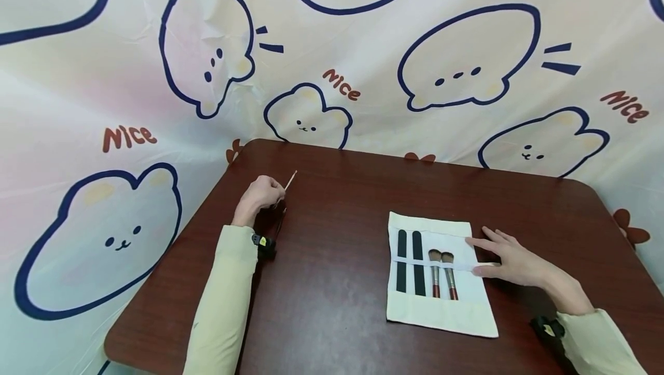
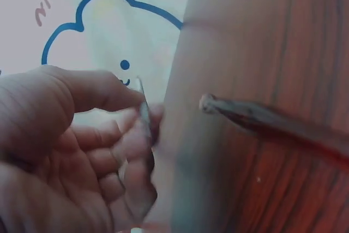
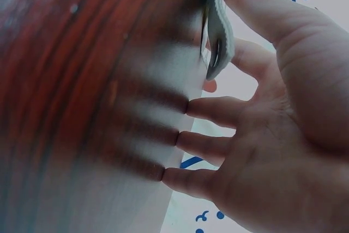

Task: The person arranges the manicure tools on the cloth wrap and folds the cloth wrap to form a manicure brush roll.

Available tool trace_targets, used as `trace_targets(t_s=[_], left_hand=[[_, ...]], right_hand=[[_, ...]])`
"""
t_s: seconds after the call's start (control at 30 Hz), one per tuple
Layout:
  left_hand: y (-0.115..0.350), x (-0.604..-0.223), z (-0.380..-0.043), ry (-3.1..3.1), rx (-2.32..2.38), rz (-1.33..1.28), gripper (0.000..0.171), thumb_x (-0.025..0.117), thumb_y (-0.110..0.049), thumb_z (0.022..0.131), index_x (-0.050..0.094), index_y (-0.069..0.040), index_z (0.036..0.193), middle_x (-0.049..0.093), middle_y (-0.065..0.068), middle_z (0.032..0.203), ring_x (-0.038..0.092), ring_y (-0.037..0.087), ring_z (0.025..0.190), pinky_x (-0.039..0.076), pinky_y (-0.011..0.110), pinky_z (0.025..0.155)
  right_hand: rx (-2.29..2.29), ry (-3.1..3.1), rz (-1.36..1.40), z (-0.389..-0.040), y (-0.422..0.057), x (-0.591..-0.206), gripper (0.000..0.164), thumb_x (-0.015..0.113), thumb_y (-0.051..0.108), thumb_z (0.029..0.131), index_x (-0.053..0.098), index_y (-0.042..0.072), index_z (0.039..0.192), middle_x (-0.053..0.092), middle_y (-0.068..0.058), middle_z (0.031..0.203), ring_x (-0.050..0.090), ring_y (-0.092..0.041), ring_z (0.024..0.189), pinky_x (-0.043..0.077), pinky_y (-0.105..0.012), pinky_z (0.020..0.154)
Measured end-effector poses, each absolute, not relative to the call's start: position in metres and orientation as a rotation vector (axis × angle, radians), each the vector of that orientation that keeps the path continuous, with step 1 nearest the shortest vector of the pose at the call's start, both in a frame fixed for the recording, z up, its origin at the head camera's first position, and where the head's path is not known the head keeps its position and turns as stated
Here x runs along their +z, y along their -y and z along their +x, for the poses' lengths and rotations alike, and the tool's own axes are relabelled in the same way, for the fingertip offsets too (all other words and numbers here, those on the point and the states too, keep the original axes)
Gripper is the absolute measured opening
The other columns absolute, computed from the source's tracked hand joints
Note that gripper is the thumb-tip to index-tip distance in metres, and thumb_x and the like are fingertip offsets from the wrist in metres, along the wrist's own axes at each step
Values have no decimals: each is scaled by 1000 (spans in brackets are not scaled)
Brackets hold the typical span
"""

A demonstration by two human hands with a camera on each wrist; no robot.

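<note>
My left hand [image 1: 263, 192] is over the table's left part and pinches a thin, pale stick [image 1: 291, 180] between thumb and fingertips. In the left wrist view its silvery, tapered end shows, but its kind is unclear. Close beside that hand lies a slender dark-red handle [image 2: 272, 119] with a rounded end. My right hand [image 1: 519, 261] rests at the right edge of an unrolled white cloth brush case [image 1: 441, 310], thumb and index finger touching it, other fingers spread on the table. Under its strap sit two black strips [image 1: 419, 274] and two brushes [image 1: 436, 274] with reddish handles.
A dark brown wooden table [image 1: 332, 283] with rounded corners carries everything. Behind it and at its left hangs a pale sheet [image 1: 373, 46] printed with blue cartoon outlines, meeting the table's edges. Both wrists wear dark straps with cameras.
</note>
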State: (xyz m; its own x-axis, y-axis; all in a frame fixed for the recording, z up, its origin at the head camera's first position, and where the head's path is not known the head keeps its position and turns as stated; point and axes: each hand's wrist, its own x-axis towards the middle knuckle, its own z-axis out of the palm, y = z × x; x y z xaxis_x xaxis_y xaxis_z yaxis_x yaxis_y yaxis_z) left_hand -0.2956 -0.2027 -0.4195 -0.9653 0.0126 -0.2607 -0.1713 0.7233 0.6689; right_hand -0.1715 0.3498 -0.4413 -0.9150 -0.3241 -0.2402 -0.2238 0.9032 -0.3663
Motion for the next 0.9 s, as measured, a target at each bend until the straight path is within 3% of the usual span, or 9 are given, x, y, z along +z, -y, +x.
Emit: trace_targets(t_s=[0.07, 0.17, 0.27, 0.67, 0.9], left_hand=[[199, -419, -297, -2640, 1156, -92, 21, 51, -12, 97, 68, -1, 95, 64, 8, 77, 52, 18, 62, 46, 30, 58], [190, -420, -298, -2561, 1247, -55, 27, 52, -14, 100, 60, 0, 121, 68, 16, 100, 59, 20, 74, 53, 32, 67], [182, -420, -297, -2509, 1307, -43, 36, 52, -14, 101, 50, -1, 135, 66, 20, 109, 61, 23, 80, 55, 35, 72], [160, -416, -289, -2428, 1485, 87, 47, 44, -2, 102, 38, -5, 149, 55, 27, 117, 58, 28, 94, 59, 40, 79], [147, -413, -289, -2382, 1551, 121, 32, 45, -2, 102, 49, 4, 133, 55, 19, 100, 58, 26, 83, 57, 47, 78]], right_hand=[[-482, -2770, -406, -171, -351, -442, 80, 73, 56, 78, 50, 16, 143, 24, -37, 152, 18, -60, 135, 26, -81, 94], [-483, -2768, -393, -171, -351, -443, 81, 73, 57, 77, 50, 16, 143, 24, -37, 153, 18, -60, 136, 25, -80, 95], [-482, -2769, -400, -172, -350, -446, 81, 72, 57, 78, 50, 17, 143, 23, -36, 154, 18, -59, 136, 26, -80, 95], [-474, -2766, -400, -173, -350, -443, 81, 72, 60, 77, 50, 18, 143, 24, -35, 154, 18, -59, 137, 26, -80, 95], [-477, -2763, -380, -173, -352, -444, 82, 72, 60, 77, 49, 19, 144, 23, -35, 154, 17, -59, 137, 25, -80, 96]])
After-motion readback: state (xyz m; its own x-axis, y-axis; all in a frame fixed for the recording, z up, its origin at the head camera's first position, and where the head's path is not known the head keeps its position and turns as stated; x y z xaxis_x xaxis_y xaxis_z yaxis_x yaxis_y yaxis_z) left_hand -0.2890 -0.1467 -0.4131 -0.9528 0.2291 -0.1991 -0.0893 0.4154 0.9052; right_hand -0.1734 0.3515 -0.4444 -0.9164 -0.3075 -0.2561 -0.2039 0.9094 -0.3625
